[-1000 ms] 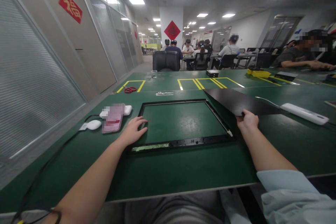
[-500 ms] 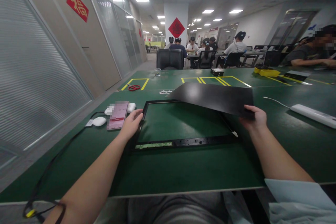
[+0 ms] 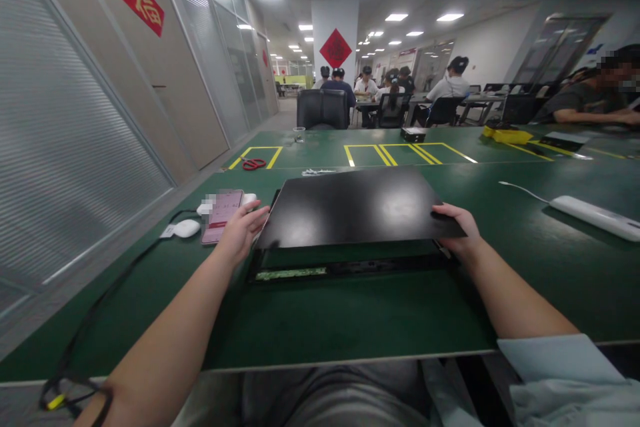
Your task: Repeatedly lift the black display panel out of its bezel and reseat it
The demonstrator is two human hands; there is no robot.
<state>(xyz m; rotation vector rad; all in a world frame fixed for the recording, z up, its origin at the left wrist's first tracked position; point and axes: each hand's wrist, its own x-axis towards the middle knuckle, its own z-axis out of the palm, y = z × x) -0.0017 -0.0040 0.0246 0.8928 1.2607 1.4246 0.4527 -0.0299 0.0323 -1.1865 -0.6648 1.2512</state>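
A thin, glossy black panel (image 3: pixel 350 207) hangs slightly tilted above a black rectangular frame (image 3: pixel 380 265), hiding most of it. Along the frame's near bar a pale green strip (image 3: pixel 291 274) shows at the left. My right hand (image 3: pixel 461 230) grips the panel's right side, thumb on top and fingers underneath. At the panel's left edge is my left hand (image 3: pixel 243 232), its fingers stretched out and apart; whether they touch the edge I cannot tell.
A pink-screened phone (image 3: pixel 223 217) and a white rounded device (image 3: pixel 187 229) with a black cable lie left. Behind are red scissors (image 3: pixel 253 164), small white pieces (image 3: pixel 319 172) and a clear cup (image 3: pixel 299 134). A white power strip (image 3: pixel 597 217) lies right. People sit at farther tables.
The panel has swung left and toward me, from the frame's right side to over the frame. My right hand moved left with it. My left hand has come off the frame's left side.
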